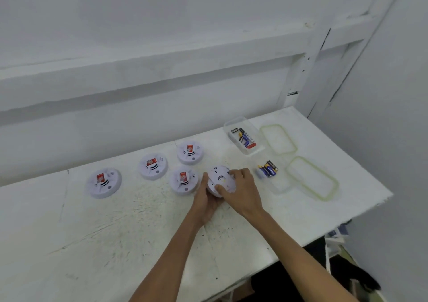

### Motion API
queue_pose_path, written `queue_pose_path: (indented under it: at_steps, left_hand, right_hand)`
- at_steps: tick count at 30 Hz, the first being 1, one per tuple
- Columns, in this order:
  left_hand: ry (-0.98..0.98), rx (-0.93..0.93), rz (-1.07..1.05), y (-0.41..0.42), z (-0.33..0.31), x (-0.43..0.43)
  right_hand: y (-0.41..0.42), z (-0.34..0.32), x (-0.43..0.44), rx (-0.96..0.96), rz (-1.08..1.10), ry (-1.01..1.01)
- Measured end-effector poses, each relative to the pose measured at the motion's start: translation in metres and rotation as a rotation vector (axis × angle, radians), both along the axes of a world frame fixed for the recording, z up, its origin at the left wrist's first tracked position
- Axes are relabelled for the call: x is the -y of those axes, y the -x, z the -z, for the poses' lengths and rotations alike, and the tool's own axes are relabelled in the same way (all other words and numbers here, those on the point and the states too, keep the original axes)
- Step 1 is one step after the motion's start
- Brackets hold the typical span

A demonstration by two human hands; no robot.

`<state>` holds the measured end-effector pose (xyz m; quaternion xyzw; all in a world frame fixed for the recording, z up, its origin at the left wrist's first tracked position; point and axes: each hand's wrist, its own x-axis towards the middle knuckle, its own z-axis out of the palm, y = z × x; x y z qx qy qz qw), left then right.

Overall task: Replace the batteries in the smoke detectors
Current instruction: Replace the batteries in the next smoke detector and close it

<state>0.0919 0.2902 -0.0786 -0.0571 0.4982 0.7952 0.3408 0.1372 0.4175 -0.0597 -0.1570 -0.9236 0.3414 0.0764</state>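
Observation:
A white round smoke detector (220, 178) is tilted up off the table, its back side toward me. My left hand (206, 199) cups it from below and from the left. My right hand (240, 191) grips its right rim, thumb on the back face. Several more white detectors with red stickers lie face up to the left, such as one (184, 180) right beside my left hand and one (104, 183) far left. A clear box (243, 135) at the back holds several batteries. A second clear box (275, 179) holds a few blue batteries (268, 169).
Two clear lids with green rims lie on the right, one (278, 138) behind the other (312, 178). The white table (115, 232) ends at a front-right edge near the lids. A white wall runs along the back and right.

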Motion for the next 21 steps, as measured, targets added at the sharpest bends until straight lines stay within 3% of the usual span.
queue_pose_path:
  at_steps: [8, 21]
  left_hand:
    - [0.001, -0.034, -0.024, 0.0, 0.008, -0.002]
    - [0.097, -0.052, -0.099, 0.001, 0.024, -0.001]
  right_hand:
    - [0.001, 0.002, 0.008, -0.019, 0.0, -0.091]
    - [0.0, -0.002, 0.014, -0.035, -0.006, -0.068]
